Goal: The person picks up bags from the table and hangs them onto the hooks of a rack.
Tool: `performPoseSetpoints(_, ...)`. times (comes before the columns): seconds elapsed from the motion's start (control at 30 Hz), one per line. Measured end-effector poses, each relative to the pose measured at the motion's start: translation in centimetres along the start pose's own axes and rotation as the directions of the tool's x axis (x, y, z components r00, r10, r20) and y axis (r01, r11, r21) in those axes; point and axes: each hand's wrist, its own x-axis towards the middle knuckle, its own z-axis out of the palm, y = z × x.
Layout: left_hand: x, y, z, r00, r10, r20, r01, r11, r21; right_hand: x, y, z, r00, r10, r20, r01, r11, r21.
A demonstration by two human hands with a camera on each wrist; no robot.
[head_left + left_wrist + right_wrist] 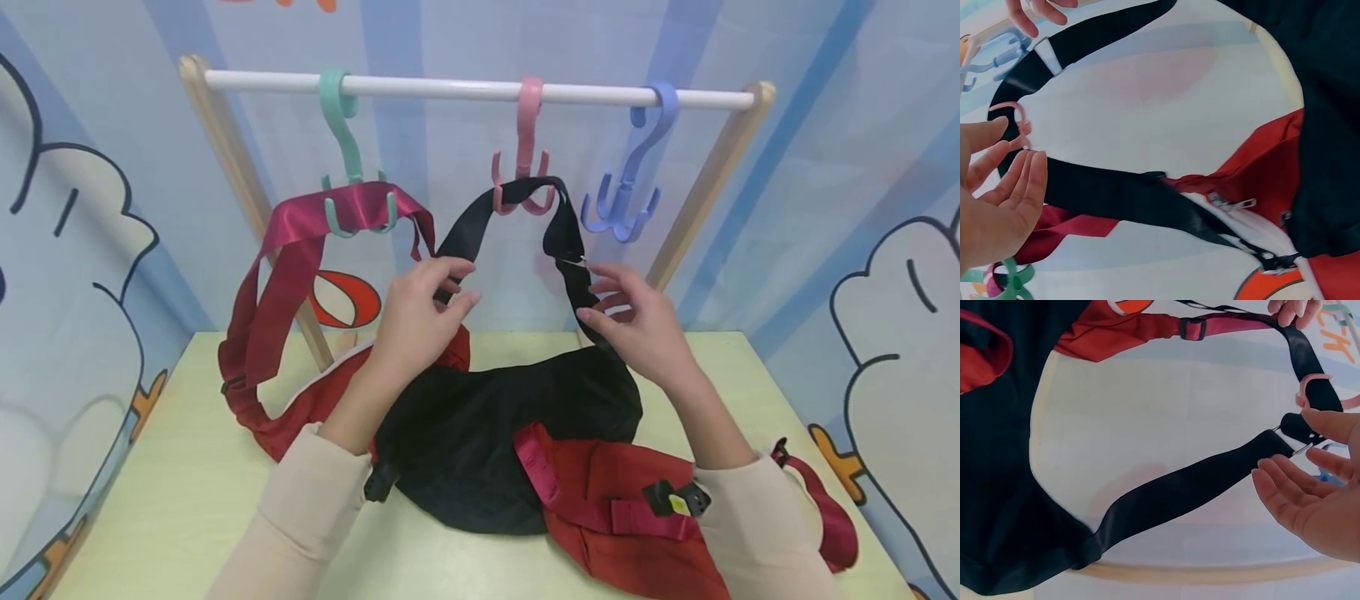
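A black bag (480, 450) sits on the table, its black strap (468, 229) looped up over the pink hook (527, 125). My left hand (420, 312) is beside the left run of the strap, fingers loosely bent with a gap to the thumb. On the other side, my right hand (645, 325) has its fingertips right at the strap near the metal slider (1302, 449); its fingers are spread and do not curl round it. To the left, a red bag (322, 408) hangs by its crimson strap (360, 204) from the green hook (341, 125).
Another red bag (615, 475) with a black buckle (675, 498) lies at the front right, overlapping the black bag. A blue hook (637, 158) hangs on the white rail (450, 87) at right. Wooden posts (708, 187) hold the rail above the pale table (172, 500).
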Motion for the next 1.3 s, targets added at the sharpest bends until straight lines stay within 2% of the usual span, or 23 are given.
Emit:
performPoseSetpoints(0.27,-1.4,-1.7,2.0,0.999,0.002,0.053,-0.004,1.000,0.022,-1.4,2.4,0.2,0.994,-0.036,0.103,0.041,0.998,-0.042)
performPoseSetpoints(0.43,-2.3,-2.4,2.9,0.996,-0.029,0.088,0.026,0.999,0.027,-2.5,4.1,0.2,0.983,-0.002,0.183,0.014,0.998,-0.066)
performPoseSetpoints(0.6,-3.1,-3.1,3.8,0.995,-0.026,0.095,0.024,0.999,0.021,-3.8,5.8,0.0,0.965,0.039,0.258,-0.021,0.997,-0.073)
performPoseSetpoints(0.73,-3.7,-3.7,4.5,0.991,-0.039,0.125,0.037,0.999,0.020,-4.8,7.2,-0.5,0.955,0.072,0.288,-0.042,0.993,-0.108)
performPoseSetpoints(1.0,-5.1,-4.7,5.9,0.972,-0.077,0.222,0.083,0.996,-0.019,-6.6,9.4,-1.6,0.936,0.149,0.317,-0.101,0.981,-0.165)
performPoseSetpoints(1.13,-5.9,-5.0,6.7,0.959,-0.079,0.272,0.092,0.995,-0.036,-7.8,10.6,-2.2,0.916,0.202,0.347,-0.149,0.973,-0.175)
performPoseSetpoints(1.3,-6.7,-5.3,7.7,0.940,-0.058,0.337,0.068,0.998,-0.017,-9.5,12.3,-3.1,0.878,0.303,0.372,-0.261,0.952,-0.160)
